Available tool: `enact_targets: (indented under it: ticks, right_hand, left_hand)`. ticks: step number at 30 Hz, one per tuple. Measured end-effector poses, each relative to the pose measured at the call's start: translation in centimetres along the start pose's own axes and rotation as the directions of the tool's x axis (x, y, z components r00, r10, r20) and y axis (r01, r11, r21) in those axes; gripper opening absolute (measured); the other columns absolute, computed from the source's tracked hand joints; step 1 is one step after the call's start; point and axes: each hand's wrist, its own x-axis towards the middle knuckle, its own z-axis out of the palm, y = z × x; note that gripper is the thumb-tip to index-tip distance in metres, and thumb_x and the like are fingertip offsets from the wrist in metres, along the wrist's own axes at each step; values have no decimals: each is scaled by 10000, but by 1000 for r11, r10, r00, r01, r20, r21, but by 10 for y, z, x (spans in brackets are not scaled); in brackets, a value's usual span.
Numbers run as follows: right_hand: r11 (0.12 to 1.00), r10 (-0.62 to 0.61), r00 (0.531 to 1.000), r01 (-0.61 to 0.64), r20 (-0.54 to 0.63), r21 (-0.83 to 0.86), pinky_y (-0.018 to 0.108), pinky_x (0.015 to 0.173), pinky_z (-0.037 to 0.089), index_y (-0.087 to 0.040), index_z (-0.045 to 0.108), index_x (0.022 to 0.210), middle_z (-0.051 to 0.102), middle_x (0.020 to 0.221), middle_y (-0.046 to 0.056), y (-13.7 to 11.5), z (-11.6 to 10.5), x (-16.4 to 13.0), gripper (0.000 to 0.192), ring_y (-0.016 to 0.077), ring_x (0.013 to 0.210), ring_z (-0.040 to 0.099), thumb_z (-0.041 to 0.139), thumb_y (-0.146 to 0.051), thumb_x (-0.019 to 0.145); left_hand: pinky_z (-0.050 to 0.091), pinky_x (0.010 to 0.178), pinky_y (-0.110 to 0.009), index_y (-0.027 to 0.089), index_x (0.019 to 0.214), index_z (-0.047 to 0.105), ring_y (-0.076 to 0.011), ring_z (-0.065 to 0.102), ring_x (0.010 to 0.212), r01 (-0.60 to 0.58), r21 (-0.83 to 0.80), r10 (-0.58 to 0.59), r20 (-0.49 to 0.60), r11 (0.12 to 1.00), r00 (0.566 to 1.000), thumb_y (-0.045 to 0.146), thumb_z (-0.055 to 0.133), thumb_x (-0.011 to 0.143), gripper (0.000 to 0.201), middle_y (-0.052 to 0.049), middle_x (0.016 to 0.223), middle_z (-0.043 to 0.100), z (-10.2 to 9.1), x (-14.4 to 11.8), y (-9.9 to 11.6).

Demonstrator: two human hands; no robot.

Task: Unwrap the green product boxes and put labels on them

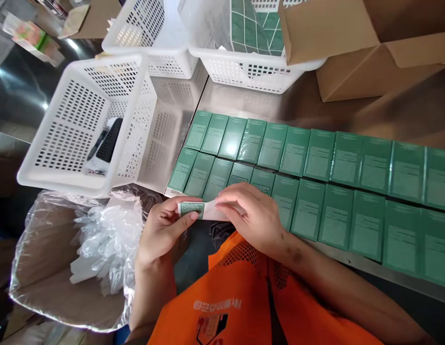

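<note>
Steel table [244, 103], glossy green boxes [315, 182] rowed; left hand [161, 230], right hand [253, 218] grip flat paper strip [199, 210].

A packing workshop: rows of shrink-wrapped green cartons [315, 177] on a steel table [244, 103], white perforated plastic baskets [82, 120] far left, brown cardboard boxes [369, 48] far right.

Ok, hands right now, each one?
Left hand: closed on one end of the small green box.
Right hand: closed on its other end.
</note>
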Motion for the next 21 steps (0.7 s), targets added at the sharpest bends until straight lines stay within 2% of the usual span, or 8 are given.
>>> enact_targets:
  ticks: [2,4,7,10,13,16,18,21]
  right_hand:
    - [989,-109,993,104,-44,-107,310,819,514,-235,647,1016,713,970,23,-1,1,-1,208,159,892,654,624,-48,929]
    - [974,-165,985,155,-50,-165,353,826,510,-234,653,1115,723,981,44,-3,4,-3,266,184,887,653,601,-41,940]
    - [990,-127,991,125,-27,-62,346,823,539,-227,609,1259,734,1023,52,-6,8,-6,326,184,917,665,610,-88,964]
    - [995,-93,994,94,-52,17,338,840,566,-224,621,1236,748,998,41,-7,12,-7,292,178,927,682,650,-134,959]
    - [997,-65,997,67,-44,47,321,823,583,-241,643,1200,756,946,15,-7,15,-9,264,159,870,700,622,-114,969]
    - [999,-25,999,27,-40,47,303,837,595,-251,661,1179,760,1022,25,-6,15,-12,258,152,925,708,612,-107,970]
    - [998,-58,995,58,-85,-12,308,840,599,-247,679,1156,753,1062,45,-6,13,-14,267,162,965,700,630,-87,948]
    - [965,-212,972,192,-101,-181,331,813,612,-242,702,1115,764,995,37,-6,11,-15,269,188,931,691,663,-75,908]
  left_hand:
    - [541,667,-215,216,932,818,-163,697,742,-17,-12,16,-32,1000,999,273,816,802,142,-36,843,785,1,-1,-4]
    - [541,700,-202,242,962,820,-150,693,756,-20,-26,20,-32,999,999,274,807,820,146,-17,831,783,3,-2,-7]
    - [539,727,-187,271,983,816,-134,694,765,-23,-35,23,16,999,1000,270,794,841,144,3,823,780,5,-3,-9]
    - [540,752,-179,285,986,811,-131,708,811,-57,-31,58,53,998,997,244,781,853,142,7,896,793,6,-2,-12]
    - [530,699,-176,267,965,804,-122,692,759,-89,-11,89,27,996,996,244,792,842,126,5,857,783,8,-1,-15]
    - [528,680,-190,247,945,796,-125,676,733,-87,-11,87,-4,996,996,249,804,829,117,-2,823,768,12,-1,-15]
    - [530,691,-189,249,946,792,-123,679,746,-69,-46,69,0,997,998,242,788,844,102,-4,835,770,14,-1,-12]
    - [538,709,-187,248,962,788,-120,684,759,-45,-145,47,11,988,999,234,774,855,109,-10,861,775,17,0,-7]
